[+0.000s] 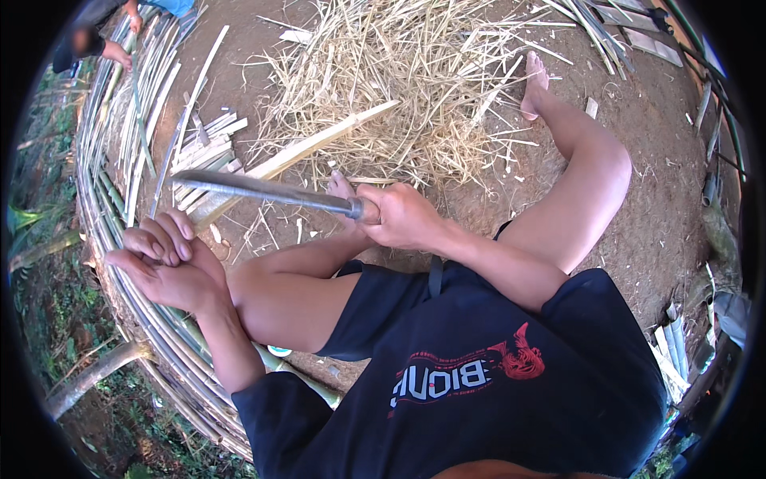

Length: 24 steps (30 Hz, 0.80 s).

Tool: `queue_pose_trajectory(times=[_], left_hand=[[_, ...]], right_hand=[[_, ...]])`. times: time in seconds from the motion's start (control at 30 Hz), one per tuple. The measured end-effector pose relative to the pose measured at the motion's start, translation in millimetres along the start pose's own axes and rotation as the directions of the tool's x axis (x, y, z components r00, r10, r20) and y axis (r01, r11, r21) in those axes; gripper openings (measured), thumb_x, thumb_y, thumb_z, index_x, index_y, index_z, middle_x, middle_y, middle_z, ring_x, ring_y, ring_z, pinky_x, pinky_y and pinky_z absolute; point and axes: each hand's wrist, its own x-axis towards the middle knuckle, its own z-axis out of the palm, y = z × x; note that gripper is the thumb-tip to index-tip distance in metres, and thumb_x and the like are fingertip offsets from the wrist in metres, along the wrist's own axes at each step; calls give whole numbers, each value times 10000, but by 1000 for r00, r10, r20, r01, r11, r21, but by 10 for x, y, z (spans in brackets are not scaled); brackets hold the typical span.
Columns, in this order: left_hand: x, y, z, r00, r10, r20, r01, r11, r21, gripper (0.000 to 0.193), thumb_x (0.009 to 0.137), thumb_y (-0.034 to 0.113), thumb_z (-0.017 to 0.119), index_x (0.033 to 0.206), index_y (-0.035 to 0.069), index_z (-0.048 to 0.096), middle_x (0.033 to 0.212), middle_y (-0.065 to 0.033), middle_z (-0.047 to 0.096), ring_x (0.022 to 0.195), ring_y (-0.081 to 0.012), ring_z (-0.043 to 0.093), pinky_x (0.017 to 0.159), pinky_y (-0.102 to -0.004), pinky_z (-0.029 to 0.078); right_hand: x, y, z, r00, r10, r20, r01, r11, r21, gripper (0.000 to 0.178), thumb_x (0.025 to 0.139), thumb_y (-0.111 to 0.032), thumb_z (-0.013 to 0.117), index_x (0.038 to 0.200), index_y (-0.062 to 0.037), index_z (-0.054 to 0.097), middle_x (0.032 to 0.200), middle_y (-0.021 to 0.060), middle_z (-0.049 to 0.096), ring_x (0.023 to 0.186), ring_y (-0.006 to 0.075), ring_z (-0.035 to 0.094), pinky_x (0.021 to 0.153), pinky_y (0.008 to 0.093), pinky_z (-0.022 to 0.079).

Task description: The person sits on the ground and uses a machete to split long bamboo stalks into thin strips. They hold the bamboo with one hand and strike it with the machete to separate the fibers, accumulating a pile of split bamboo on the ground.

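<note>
- Setting: outdoors, on bare earthen ground; green plants grow along the left edge.
- A broad heap of pale shavings lies ahead of the person, between and beyond the bare feet.
- A curved row of long, thin poles runs down the left side.
- Right hand: closed firmly around the handle of a long knife, held in front of the body; the blade points to the left.
- Left hand: raised near the left knee, palm up, fingers half curled; nothing seen in its grasp.
- A long pale split piece slants from the shavings toward the left hand, and the blade crosses in front of it. Contact between this piece and the hand or blade cannot be determined.
- Short split pieces lie grouped on the ground, left of the shavings.
- Upper left: a co-worker's hands beside long strips.
</note>
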Motion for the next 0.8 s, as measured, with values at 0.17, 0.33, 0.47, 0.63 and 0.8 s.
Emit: queue_pose_trajectory(times=[0.17, 0.33, 0.47, 0.63, 0.8], left_hand=[[-107, -90, 254, 998, -5, -65, 13, 991, 130, 509, 1009, 506, 310, 645, 152, 335, 526, 33, 238, 457, -98, 231, 506, -263, 289], [-61, -109, 351, 997, 45, -68, -34, 988, 150, 509, 1006, 514, 308, 648, 154, 327, 530, 33, 226, 464, -95, 216, 511, -255, 281], [-68, -74, 407, 995, 33, -90, -19, 988, 155, 513, 1006, 519, 304, 646, 153, 311, 530, 31, 221, 465, -101, 205, 520, -260, 275], [118, -216, 392, 985, 86, -148, -49, 970, 240, 509, 1007, 514, 299, 647, 155, 293, 534, 29, 212, 468, -106, 199, 529, -270, 281], [57, -163, 397, 991, 96, -89, -74, 971, 225, 511, 1011, 513, 279, 647, 155, 305, 531, 30, 198, 473, -102, 174, 540, -266, 274]], right_hand=[[118, 1002, -4, 844, 532, -69, -528, 847, 65, 191, 868, -183, 553, 952, -44, 654, 628, 159, 639, 512, 254, 635, 525, 403, 514], [49, 531, 39, 958, 259, -121, -260, 965, 4, 127, 832, -154, 595, 855, -29, 596, 625, 162, 618, 533, 302, 629, 508, 398, 499], [83, 948, 239, 968, 135, -214, -163, 980, -116, 158, 850, -182, 573, 860, -30, 616, 627, 158, 635, 542, 287, 635, 517, 384, 524], [230, 1110, 48, 824, 561, -73, -558, 827, 68, 97, 833, -112, 556, 862, -33, 604, 666, 164, 649, 513, 301, 631, 502, 449, 495], [48, 721, 177, 969, 190, -157, -207, 973, -104, 121, 836, -93, 557, 907, -15, 617, 653, 169, 639, 545, 243, 648, 514, 404, 517]])
